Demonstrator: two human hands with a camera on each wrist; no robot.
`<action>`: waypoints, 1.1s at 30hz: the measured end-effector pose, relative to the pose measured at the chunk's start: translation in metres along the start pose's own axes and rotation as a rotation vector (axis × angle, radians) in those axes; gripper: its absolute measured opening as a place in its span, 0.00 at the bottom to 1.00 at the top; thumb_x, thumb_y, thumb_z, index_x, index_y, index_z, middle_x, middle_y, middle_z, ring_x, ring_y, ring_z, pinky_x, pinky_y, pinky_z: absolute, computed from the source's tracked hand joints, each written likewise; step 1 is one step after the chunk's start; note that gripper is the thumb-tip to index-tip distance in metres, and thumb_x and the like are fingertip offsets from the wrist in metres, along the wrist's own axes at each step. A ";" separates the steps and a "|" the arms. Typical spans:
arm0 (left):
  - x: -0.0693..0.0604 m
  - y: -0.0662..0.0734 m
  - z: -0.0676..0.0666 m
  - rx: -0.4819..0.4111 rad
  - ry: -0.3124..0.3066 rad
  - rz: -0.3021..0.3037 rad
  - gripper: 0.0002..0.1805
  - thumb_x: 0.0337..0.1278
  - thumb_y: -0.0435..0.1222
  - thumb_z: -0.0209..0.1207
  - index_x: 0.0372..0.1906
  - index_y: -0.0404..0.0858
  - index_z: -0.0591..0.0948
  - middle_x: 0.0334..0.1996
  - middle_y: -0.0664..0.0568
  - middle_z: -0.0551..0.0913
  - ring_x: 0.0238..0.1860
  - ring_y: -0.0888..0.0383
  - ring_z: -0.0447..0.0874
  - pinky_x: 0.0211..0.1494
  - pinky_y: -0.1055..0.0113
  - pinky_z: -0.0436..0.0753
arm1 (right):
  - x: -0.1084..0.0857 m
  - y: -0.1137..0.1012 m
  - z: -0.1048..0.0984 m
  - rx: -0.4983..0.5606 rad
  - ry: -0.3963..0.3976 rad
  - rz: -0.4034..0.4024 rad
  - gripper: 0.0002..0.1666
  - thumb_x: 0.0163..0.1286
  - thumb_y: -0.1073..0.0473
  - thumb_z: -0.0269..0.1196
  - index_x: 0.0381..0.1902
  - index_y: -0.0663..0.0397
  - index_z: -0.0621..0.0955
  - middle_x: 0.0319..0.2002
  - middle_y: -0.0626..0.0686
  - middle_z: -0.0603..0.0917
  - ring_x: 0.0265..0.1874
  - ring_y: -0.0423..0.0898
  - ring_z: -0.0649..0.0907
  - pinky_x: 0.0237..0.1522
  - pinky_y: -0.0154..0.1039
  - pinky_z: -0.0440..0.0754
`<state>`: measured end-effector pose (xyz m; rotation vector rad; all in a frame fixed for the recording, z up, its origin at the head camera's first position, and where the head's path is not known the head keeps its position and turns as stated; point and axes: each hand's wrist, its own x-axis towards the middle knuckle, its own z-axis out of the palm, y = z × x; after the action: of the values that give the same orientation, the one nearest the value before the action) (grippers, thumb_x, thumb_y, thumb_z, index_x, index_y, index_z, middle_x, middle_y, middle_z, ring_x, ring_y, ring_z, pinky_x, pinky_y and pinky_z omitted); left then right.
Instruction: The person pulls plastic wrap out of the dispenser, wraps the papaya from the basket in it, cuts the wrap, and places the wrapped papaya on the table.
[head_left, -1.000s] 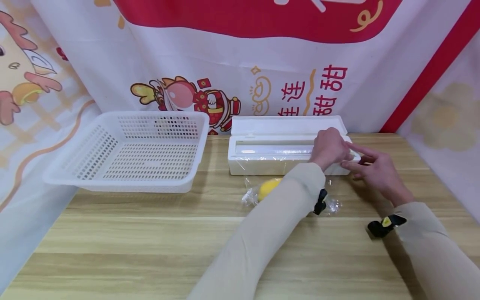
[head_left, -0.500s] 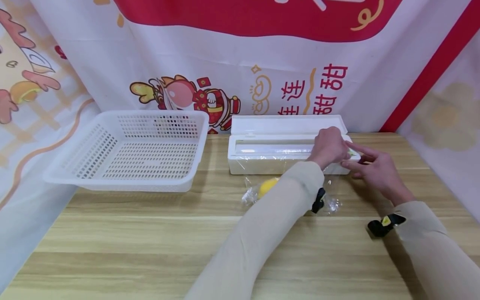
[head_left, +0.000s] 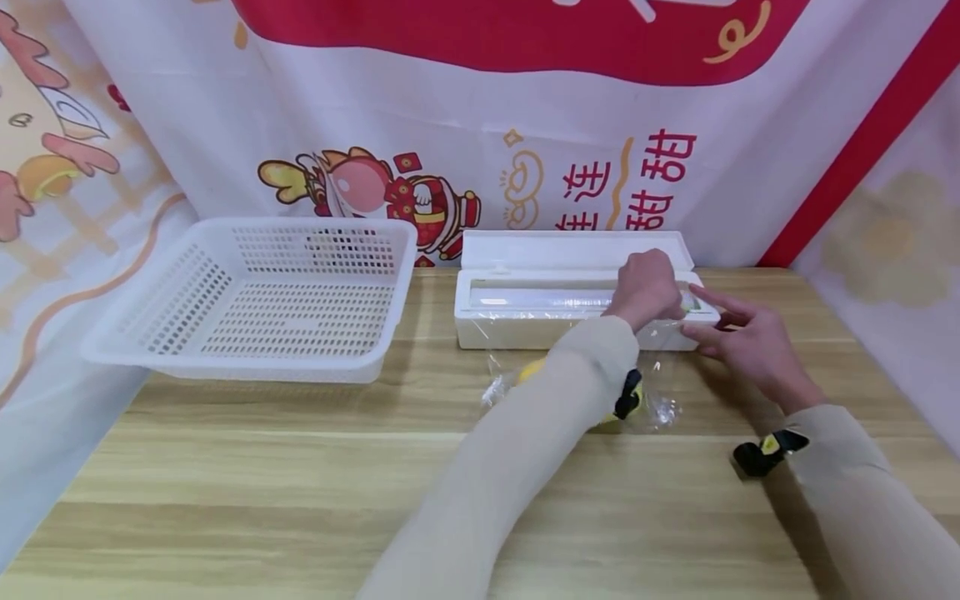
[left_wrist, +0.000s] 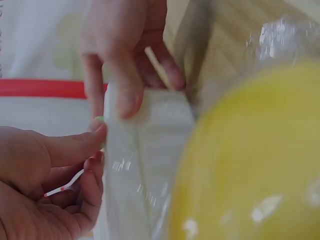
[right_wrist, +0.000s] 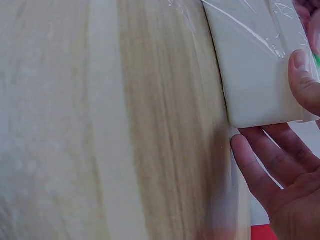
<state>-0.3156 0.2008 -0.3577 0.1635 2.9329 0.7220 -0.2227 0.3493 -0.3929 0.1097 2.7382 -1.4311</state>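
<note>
A white box (head_left: 495,335) lies long side forward, its lid (head_left: 573,250) raised and a roll of clear film (head_left: 525,298) inside. Over the box's right part, the left hand (head_left: 647,287) has curled fingers; in the left wrist view this hand (left_wrist: 55,175) pinches a small green piece (left_wrist: 100,120) at the box edge. The right hand (head_left: 753,346) grips the box's right end, thumb on the front face in the right wrist view. Film hangs down the front to a yellow object (head_left: 531,369) wrapped in clear film, partly hidden by the left sleeve.
A white perforated basket (head_left: 300,367) stands left of the box on the wooden table (head_left: 262,467). Behind them hangs a printed cloth (head_left: 420,100). The left sleeve (head_left: 510,467) crosses in front of the box.
The left hand has shifted slightly left along the box, and more of the green piece shows beside it. The right hand stays at the box's end.
</note>
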 end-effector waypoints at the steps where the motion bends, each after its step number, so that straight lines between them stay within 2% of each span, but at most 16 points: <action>1: 0.003 -0.004 -0.002 0.012 -0.008 -0.002 0.24 0.33 0.47 0.87 0.36 0.51 0.85 0.42 0.59 0.87 0.49 0.59 0.85 0.58 0.70 0.85 | 0.001 0.000 0.001 0.004 0.004 -0.009 0.45 0.68 0.39 0.73 0.79 0.27 0.69 0.45 0.41 0.85 0.38 0.38 0.87 0.41 0.33 0.90; 4: 0.010 -0.019 -0.009 0.048 -0.027 -0.003 0.27 0.30 0.51 0.88 0.36 0.50 0.83 0.44 0.59 0.86 0.51 0.58 0.85 0.60 0.69 0.84 | 0.002 -0.002 0.003 0.007 0.015 -0.019 0.46 0.68 0.42 0.74 0.80 0.31 0.69 0.41 0.40 0.84 0.35 0.35 0.87 0.40 0.32 0.90; 7: 0.006 -0.031 -0.021 0.060 -0.056 -0.001 0.27 0.32 0.51 0.88 0.37 0.49 0.83 0.45 0.58 0.86 0.53 0.58 0.84 0.62 0.68 0.84 | 0.003 -0.004 0.004 0.008 0.021 -0.021 0.46 0.67 0.41 0.74 0.80 0.31 0.69 0.41 0.39 0.84 0.36 0.34 0.87 0.41 0.32 0.90; 12: -0.027 -0.037 -0.057 0.092 -0.082 0.021 0.22 0.41 0.46 0.85 0.34 0.47 0.82 0.41 0.59 0.85 0.52 0.59 0.83 0.60 0.68 0.84 | 0.004 -0.006 0.004 0.008 0.021 -0.029 0.46 0.67 0.41 0.75 0.80 0.31 0.69 0.38 0.35 0.84 0.35 0.33 0.85 0.39 0.31 0.90; 15: -0.047 -0.037 -0.078 0.134 -0.105 0.007 0.20 0.45 0.44 0.84 0.35 0.47 0.82 0.40 0.60 0.85 0.51 0.60 0.82 0.60 0.70 0.84 | 0.002 -0.005 0.002 -0.002 0.022 -0.024 0.46 0.67 0.42 0.75 0.80 0.31 0.69 0.37 0.38 0.84 0.34 0.34 0.85 0.38 0.31 0.89; 18: -0.061 -0.041 -0.097 0.177 -0.138 -0.018 0.20 0.47 0.42 0.83 0.40 0.46 0.83 0.43 0.59 0.84 0.52 0.60 0.81 0.62 0.71 0.83 | 0.001 -0.004 0.001 -0.033 0.013 -0.017 0.46 0.67 0.40 0.74 0.80 0.30 0.69 0.39 0.42 0.84 0.34 0.35 0.86 0.38 0.31 0.90; 21: -0.066 -0.052 -0.109 0.210 -0.167 -0.029 0.22 0.48 0.42 0.82 0.45 0.45 0.83 0.45 0.59 0.84 0.51 0.60 0.81 0.60 0.71 0.84 | 0.001 -0.004 -0.001 -0.049 0.002 -0.018 0.47 0.67 0.38 0.74 0.80 0.28 0.68 0.42 0.47 0.83 0.36 0.36 0.87 0.39 0.32 0.90; 24: -0.066 -0.070 -0.115 0.154 -0.180 -0.041 0.20 0.49 0.42 0.82 0.45 0.44 0.86 0.44 0.59 0.86 0.48 0.59 0.81 0.56 0.70 0.85 | 0.002 -0.005 -0.001 -0.036 -0.004 -0.022 0.46 0.67 0.40 0.74 0.80 0.30 0.68 0.41 0.47 0.83 0.35 0.35 0.87 0.39 0.32 0.90; 27: -0.067 -0.089 -0.117 0.067 -0.168 -0.012 0.14 0.50 0.43 0.81 0.40 0.45 0.90 0.40 0.59 0.89 0.46 0.59 0.83 0.57 0.67 0.85 | 0.003 -0.005 0.001 -0.007 -0.007 -0.026 0.46 0.68 0.43 0.75 0.80 0.32 0.69 0.39 0.44 0.83 0.35 0.34 0.87 0.38 0.31 0.90; 29: -0.069 -0.098 -0.116 0.015 -0.157 0.034 0.09 0.52 0.42 0.80 0.35 0.46 0.92 0.38 0.60 0.91 0.47 0.58 0.83 0.60 0.65 0.84 | 0.003 -0.005 0.002 -0.001 -0.004 -0.029 0.46 0.68 0.43 0.75 0.80 0.33 0.69 0.38 0.42 0.83 0.35 0.34 0.87 0.38 0.31 0.90; 33: -0.074 -0.110 -0.114 -0.023 -0.141 0.132 0.06 0.57 0.42 0.78 0.36 0.46 0.93 0.38 0.60 0.92 0.50 0.58 0.83 0.66 0.63 0.82 | 0.002 -0.004 0.003 0.003 0.013 -0.036 0.46 0.68 0.44 0.75 0.80 0.34 0.69 0.38 0.39 0.83 0.35 0.33 0.86 0.38 0.31 0.90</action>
<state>-0.2670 0.0425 -0.3021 0.3918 2.7987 0.7291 -0.2251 0.3449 -0.3915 0.0710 2.7624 -1.4483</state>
